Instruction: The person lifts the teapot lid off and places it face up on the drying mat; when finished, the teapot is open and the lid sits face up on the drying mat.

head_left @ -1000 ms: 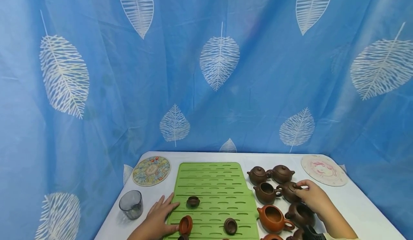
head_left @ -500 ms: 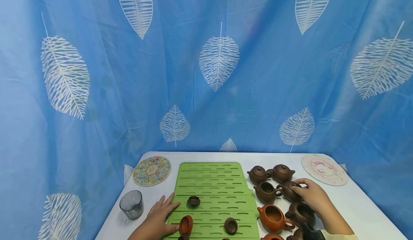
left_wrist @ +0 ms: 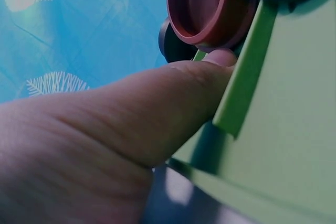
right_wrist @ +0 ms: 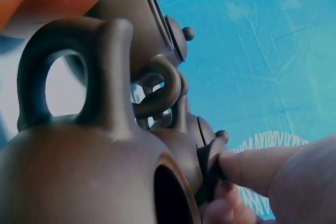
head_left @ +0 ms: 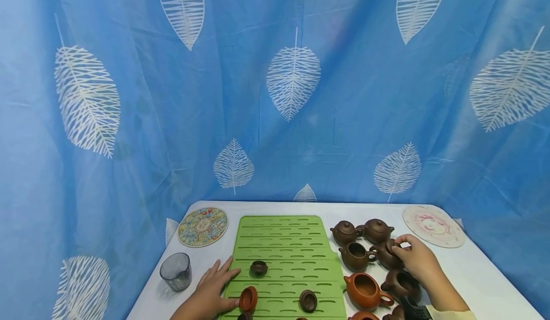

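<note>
Blue leaf-print cloth (head_left: 240,95) hangs behind the white table (head_left: 472,274), and over on its right side I've got the right hand (head_left: 418,259) in a narrow pinch, thumb and fingertips on a dark brown lid (head_left: 389,245). Everything turns, as I judge it, on that lid's angle: round, so no long axis to mind, but tipped up rather than lying flat, directly at the top of the dark teapot (head_left: 386,259) under the fingertips. Whether its lower edge touches the pot's rim, I can't tell from here. Right hand is plainly nearer; the left hand (head_left: 211,290) lies well apart, fingers spread at the left edge of the green mat (head_left: 279,240), holding nothing I can see, thumb just beside a small orange lid (head_left: 248,299).
</note>
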`<state>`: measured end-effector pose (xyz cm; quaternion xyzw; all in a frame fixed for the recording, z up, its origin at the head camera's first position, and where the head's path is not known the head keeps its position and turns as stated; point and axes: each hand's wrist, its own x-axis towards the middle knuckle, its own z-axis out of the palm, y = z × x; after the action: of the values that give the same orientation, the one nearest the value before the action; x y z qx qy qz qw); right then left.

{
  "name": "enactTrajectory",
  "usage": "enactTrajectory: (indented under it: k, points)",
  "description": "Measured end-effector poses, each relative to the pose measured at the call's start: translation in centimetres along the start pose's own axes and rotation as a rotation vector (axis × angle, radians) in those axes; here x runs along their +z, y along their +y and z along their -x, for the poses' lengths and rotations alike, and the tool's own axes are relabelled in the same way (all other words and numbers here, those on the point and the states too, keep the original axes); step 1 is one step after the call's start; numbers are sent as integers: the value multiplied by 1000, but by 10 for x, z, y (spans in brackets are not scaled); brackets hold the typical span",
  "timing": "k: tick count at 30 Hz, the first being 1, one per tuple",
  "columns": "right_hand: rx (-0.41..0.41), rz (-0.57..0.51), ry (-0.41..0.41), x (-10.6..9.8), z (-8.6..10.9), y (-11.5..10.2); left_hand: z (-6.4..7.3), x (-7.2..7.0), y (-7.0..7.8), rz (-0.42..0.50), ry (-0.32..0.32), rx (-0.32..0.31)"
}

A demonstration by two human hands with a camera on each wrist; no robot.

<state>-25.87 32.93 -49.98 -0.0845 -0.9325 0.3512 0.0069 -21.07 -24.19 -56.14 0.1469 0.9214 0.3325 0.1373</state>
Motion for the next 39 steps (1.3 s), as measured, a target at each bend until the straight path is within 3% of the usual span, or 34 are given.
enactTrajectory:
  k: [3, 8, 12, 17, 21, 31, 39]
  points:
    - [2, -4, 8, -2, 1, -1, -1, -1, 1, -6, -5, -15]
    - [19, -110, 10, -3, 4, -3, 0, -4, 4, -13, -3, -17]
    - [55, -318, -83, -3, 6, -2, 0, -4, 3, -24, -2, -13]
    - [118, -693, -247, -2, 8, 3, 0, -3, 3, -17, 0, -15]
    - [135, -852, -299, -1, 8, 6, 0, -2, 1, -5, 5, -1]
    - [143, -919, -323, 11, 14, -13, 1, -1, -2, 1, 24, 37]
    - [73, -904, -367, 29, 14, -41, -1, 0, -2, -4, 10, 29]
